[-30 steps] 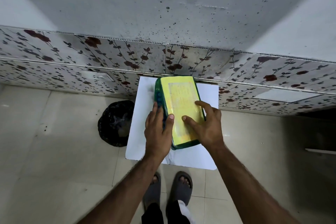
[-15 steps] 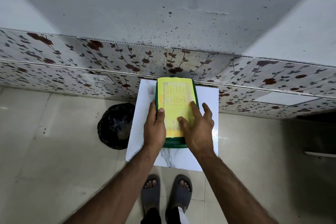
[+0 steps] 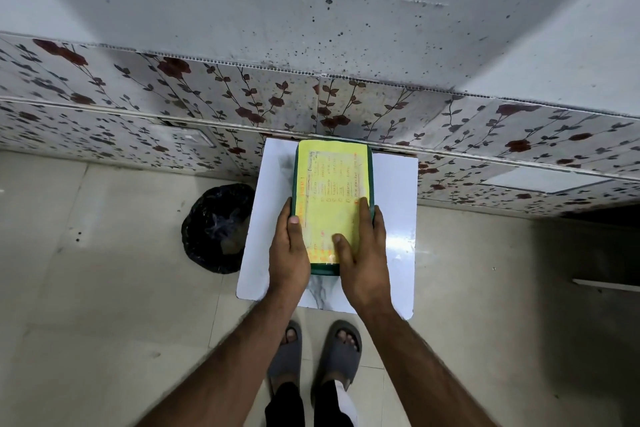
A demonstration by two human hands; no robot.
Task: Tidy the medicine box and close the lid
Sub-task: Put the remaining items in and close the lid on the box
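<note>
The lid [image 3: 332,198] lay shut on the box [image 3: 325,269]; left hand [image 3: 289,250] and right hand [image 3: 365,253] gripped its sides, thumbs pressing on top. Little remained.

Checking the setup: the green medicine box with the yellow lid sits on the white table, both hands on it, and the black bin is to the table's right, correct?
Not quite. In the head view the black bin stands left of the white table; medicine box, left hand and right hand are as stated.

Dim indoor light, glare on white table [image 3: 398,239], dark right corner, perhaps slightly soft edges
</note>
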